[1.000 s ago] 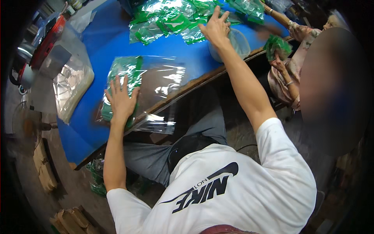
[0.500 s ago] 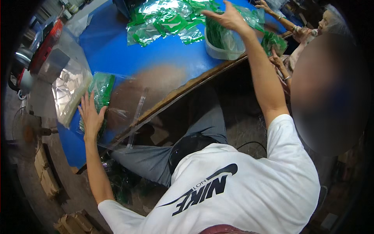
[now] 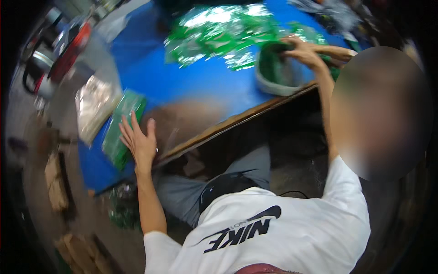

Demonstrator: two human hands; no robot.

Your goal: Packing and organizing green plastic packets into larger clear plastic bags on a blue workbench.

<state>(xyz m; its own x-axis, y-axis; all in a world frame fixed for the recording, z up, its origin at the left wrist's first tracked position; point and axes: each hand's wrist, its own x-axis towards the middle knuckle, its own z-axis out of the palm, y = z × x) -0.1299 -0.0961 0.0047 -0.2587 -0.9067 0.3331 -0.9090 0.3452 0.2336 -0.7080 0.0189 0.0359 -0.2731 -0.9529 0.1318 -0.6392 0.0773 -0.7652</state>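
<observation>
Far left: red and black machine (image 3: 68,48) at the table's far-left corner, blurred, kind unclear.
Left stack: clear plastic bag of pale flat pieces (image 3: 93,107) lying on the blue-covered table (image 3: 182,77), just left of the green pack.
Green pack: flat green foil sachet pack in clear wrap (image 3: 122,128) lies along the table's left end, near the front edge.
Left hand: left hand (image 3: 139,141) is flat and spread, fingers splayed, palm down; fingertips touch the green pack's right side, palm partly over a brownish clear sheet. Nothing clasped, just pressing.
Table edge: wooden front edge (image 3: 237,119) runs diagonally; grey-trousered lap (image 3: 246,169) below it.
Pile: loose heap of shiny green sachets (image 3: 219,32) at the table's far middle, well apart from the left hand.
Tub: round pale plastic tub with green contents (image 3: 278,73) sits at the front edge, right of the pile.
Right hand: right hand (image 3: 303,52) reaches onto the tub's far rim, fingers curled inside; whether it grasps a sachet or the rim, cannot tell, motion blur.
Risk 1: tub is right at the edge; a pull toward the body could likely tip it off.
Risk 2: green pack is only pinned by fingertips; a slide could push it off the left end.
Risk 3: arms are spread wide, so control of either side looks weak.
</observation>
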